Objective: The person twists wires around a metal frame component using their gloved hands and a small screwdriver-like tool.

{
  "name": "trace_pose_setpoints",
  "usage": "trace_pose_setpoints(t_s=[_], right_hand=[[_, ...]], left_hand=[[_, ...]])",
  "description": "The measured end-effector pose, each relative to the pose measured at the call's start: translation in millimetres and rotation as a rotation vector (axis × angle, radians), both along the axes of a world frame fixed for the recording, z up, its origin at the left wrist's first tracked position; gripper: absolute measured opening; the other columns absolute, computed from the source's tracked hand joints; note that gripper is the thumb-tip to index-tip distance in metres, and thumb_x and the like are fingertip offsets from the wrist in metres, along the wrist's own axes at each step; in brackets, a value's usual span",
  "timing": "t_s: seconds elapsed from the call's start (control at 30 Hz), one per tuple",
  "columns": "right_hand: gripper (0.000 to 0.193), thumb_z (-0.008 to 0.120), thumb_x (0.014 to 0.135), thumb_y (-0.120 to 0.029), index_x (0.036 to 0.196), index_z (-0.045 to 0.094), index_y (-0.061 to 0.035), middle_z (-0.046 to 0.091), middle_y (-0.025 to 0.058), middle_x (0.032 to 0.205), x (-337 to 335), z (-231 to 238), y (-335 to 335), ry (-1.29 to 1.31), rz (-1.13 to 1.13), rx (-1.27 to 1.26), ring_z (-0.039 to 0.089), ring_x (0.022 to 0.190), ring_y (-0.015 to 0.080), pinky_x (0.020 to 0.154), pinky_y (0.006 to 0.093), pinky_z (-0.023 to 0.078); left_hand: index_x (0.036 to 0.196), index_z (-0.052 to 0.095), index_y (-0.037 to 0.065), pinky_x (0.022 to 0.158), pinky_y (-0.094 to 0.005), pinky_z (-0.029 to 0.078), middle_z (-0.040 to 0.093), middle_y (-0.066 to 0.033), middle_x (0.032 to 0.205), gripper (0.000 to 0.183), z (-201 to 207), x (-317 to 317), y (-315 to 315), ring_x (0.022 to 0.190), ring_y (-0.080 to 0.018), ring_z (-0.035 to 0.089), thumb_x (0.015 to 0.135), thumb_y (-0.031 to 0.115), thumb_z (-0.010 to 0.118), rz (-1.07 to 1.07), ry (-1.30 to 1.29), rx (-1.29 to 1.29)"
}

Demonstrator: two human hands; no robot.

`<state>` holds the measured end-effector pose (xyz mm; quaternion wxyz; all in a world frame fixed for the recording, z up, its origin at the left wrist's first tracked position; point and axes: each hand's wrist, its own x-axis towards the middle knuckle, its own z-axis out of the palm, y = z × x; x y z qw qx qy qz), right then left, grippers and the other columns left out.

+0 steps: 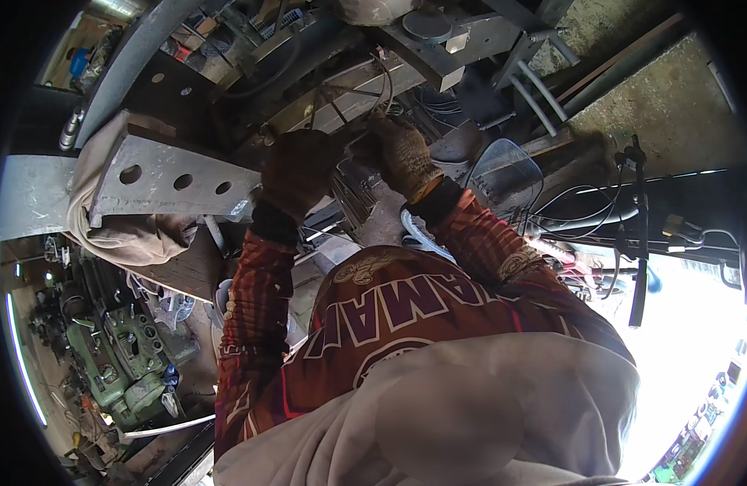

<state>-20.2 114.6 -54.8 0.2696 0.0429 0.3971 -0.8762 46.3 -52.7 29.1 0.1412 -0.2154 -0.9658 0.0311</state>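
Both my hands wear brown work gloves and are close together in front of my chest, over dark metal parts. My left hand (296,172) is curled in deep shadow, beside the end of a grey steel plate with round holes (179,180). Bent round the front of the dark parts, my right hand (402,155) has its fingers closed. What either hand grips is too dark to make out. A thin looped wire (387,81) rises just beyond the right hand. Below and between the hands lies a bundle of thin rods (353,198).
A beige cloth (94,190) drapes round the holed plate. A steel frame with rods (539,93) stands at the far right. A wire mesh guard (510,166) and loose black cables (584,215) are right of my arm. Green machinery (106,360) stands at lower left.
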Motion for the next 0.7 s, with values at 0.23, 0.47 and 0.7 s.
trace_pose_setpoints(t_s=[0.23, 0.47, 0.7], right_hand=[[0.034, 0.054, 0.104, -0.036, 0.115, 0.065, -0.0056, 0.072, 0.0113, 0.095, -5, -8, 3, -0.037, 0.022, 0.02, 0.073, 0.081, 0.0241, 0.071, 0.0377, 0.062], [0.032, 0.061, 0.099, -0.032, 0.113, 0.067, -0.0036, 0.07, 0.0096, 0.088, -14, -15, 29, 0.293, -0.007, 0.19, 0.071, 0.077, 0.0209, 0.066, 0.0349, 0.06], [0.028, 0.059, 0.101, -0.024, 0.117, 0.066, -0.0018, 0.068, 0.0103, 0.091, -32, -21, 70, 0.663, 0.101, 0.526, 0.068, 0.079, 0.0184, 0.069, 0.0306, 0.056]], left_hand=[[0.126, 0.066, 0.02, 0.076, -0.0422, 0.051, 0.064, -0.0033, 0.082, 0.043, 2, 2, -12, 0.082, -0.024, 0.064, 0.083, 0.011, 0.066, -0.088, 0.073, 0.049], [0.123, 0.063, 0.018, 0.065, -0.0415, 0.051, 0.06, 0.0001, 0.077, 0.034, -21, 9, 21, 0.073, -0.0211, 0.065, 0.089, 0.022, 0.064, 0.017, 0.035, 0.052], [0.121, 0.063, 0.017, 0.056, -0.0406, 0.049, 0.059, 0.0001, 0.075, 0.029, -28, 17, 85, 0.069, -0.0192, 0.066, 0.092, 0.021, 0.06, 0.219, -0.049, -0.003]])
